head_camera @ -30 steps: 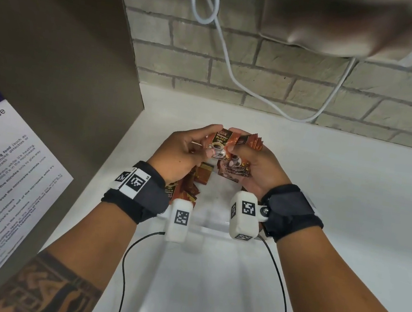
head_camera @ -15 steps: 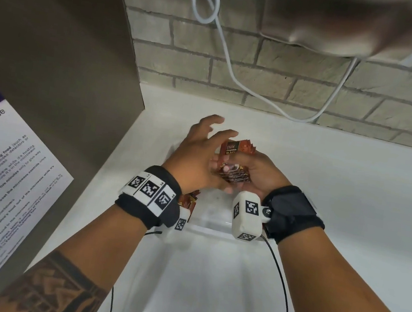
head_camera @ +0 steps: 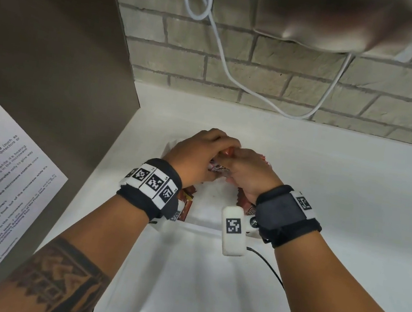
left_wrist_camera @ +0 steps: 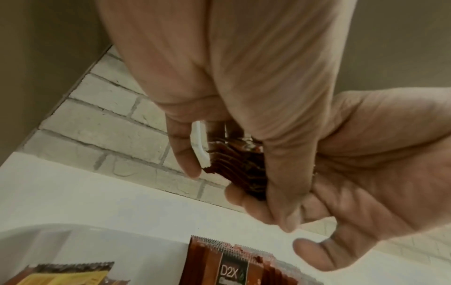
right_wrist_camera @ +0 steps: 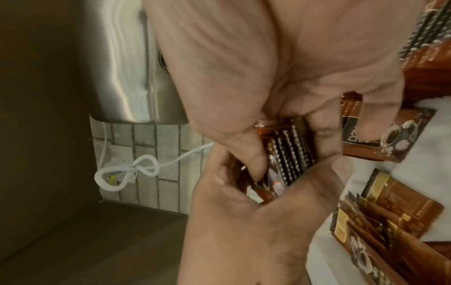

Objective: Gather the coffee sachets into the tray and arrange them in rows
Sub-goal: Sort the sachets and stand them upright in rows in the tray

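Both hands meet over the tray (head_camera: pixel 206 228); left hand (head_camera: pixel 194 154) and right hand (head_camera: pixel 249 173) both curl round one stack of sachets (right_wrist_camera: pixel 288 154), pinched between them, edges fanned; loose sachets (right_wrist_camera: pixel 390 227) lie in the tray below, some near the left wrist, others under the right.

From the head view my left hand (head_camera: pixel 199 155) and right hand (head_camera: pixel 246 177) cover nearly all of the sachet stack (head_camera: pixel 217 168) in my grip, so I cannot count it. My wrists hide much of the tray (head_camera: pixel 209 203). The sachets' (left_wrist_camera: pixel 229 270) print is blurred and cut off
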